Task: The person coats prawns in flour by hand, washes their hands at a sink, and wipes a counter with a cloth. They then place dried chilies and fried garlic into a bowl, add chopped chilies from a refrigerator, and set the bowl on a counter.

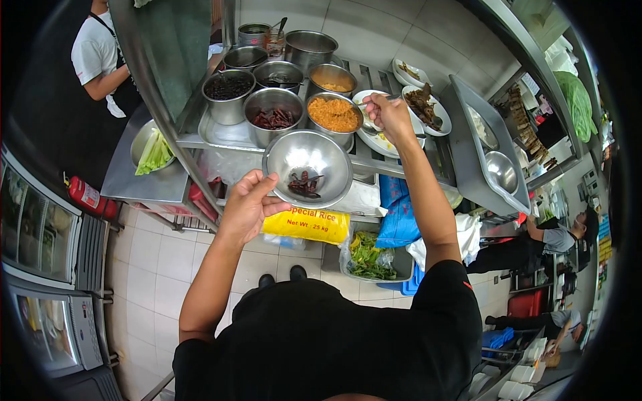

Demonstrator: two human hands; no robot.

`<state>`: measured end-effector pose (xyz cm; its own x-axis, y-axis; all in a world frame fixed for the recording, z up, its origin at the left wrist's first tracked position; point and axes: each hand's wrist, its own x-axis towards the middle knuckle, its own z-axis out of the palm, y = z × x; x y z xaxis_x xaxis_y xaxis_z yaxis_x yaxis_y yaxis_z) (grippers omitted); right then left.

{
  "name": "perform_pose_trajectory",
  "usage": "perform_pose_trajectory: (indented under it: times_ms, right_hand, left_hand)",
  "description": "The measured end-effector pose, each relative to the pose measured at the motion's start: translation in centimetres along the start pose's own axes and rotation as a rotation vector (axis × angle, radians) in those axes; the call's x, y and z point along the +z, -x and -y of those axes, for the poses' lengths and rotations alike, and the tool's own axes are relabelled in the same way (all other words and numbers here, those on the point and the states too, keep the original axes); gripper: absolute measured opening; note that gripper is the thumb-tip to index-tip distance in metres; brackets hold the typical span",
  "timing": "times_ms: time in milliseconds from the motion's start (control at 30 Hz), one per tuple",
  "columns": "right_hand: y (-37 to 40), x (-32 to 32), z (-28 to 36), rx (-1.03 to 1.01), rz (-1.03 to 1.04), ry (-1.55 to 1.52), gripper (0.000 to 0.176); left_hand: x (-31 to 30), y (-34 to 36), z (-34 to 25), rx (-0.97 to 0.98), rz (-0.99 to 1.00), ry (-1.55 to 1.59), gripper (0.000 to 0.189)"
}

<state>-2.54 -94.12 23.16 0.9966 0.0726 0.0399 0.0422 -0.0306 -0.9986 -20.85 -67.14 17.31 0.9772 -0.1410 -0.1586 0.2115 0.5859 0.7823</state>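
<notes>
Black shirt (321, 341) nearest, across the bottom edge, both bare forearms reaching up and away from it. Left hand (249, 204) out in front, fingers (257, 184) curled on the rim of a steel bowl (314, 150), holding it tilted in the air just short of the table (374, 166). Inside, a few dried chillies (304, 184) low against the wall, otherwise bare metal. Right hand (390, 117) further off, over a white plate (365, 138), clenched round a spoon (373, 127) that points down at the plate.

Judged from that: early going. Chillies in, seemingly nothing else; spoon at the plate, not over the bowl. Plenty untouched close by: pot of orange crumbs (333, 113), pot of dark red chillies (273, 118), black pods (227, 87), more pots behind, all crowded on a steel tray (212, 136). Plate of dark meat (422, 103) just beside the right hand.

Steel table against a pale tiled wall (374, 27), packed. Below it a yellow rice sack (306, 224), a blue bag (398, 217), a tub of greens (368, 257). Pale tiled floor (160, 254), shoe tips (281, 275) showing. Off to the left a side table (144, 184) with sliced green stalks (155, 152), a red extinguisher (85, 196) beneath, a person in a white shirt (97, 50) beyond. Other people (555, 237) at the far right.
</notes>
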Motion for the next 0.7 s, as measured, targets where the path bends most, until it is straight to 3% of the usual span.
perform_pose_trajectory:
  times_ms: [233, 367, 467, 500, 600, 700]
  right_hand:
    - [3.6, 0.6, 2.7, -0.037, 0.081, -0.079, 0.019]
    - [7.8, 2.3, 3.8, -0.082, 0.189, 0.029, 0.021]
    - [8.5, 2.4, 3.9, -0.433, 0.116, 0.338, 0.028]
    - [8.0, 2.2, 4.1, -0.432, 0.116, 0.338, 0.028]
    - [6.8, 2.0, 4.4, -0.46, -0.082, 0.743, 0.028]
    - [4.3, 1.6, 1.9, -0.413, 0.01, 0.777, 0.027]
  left_hand:
    - [0.5, 0.2, -0.2, -0.008, -0.018, 0.001, 0.012]
    - [0.5, 0.1, 0.0, 0.014, -0.001, 0.042, 0.012]
    - [0.5, 0.1, -0.2, 0.005, -0.01, 0.043, 0.013]
    - [0.5, 0.0, -0.3, -0.009, -0.009, 0.025, 0.013]
    - [0.3, 0.0, -0.2, -0.013, 0.006, 0.02, 0.014]
    - [0.2, -0.1, -0.1, -0.002, 0.016, 0.034, 0.014]
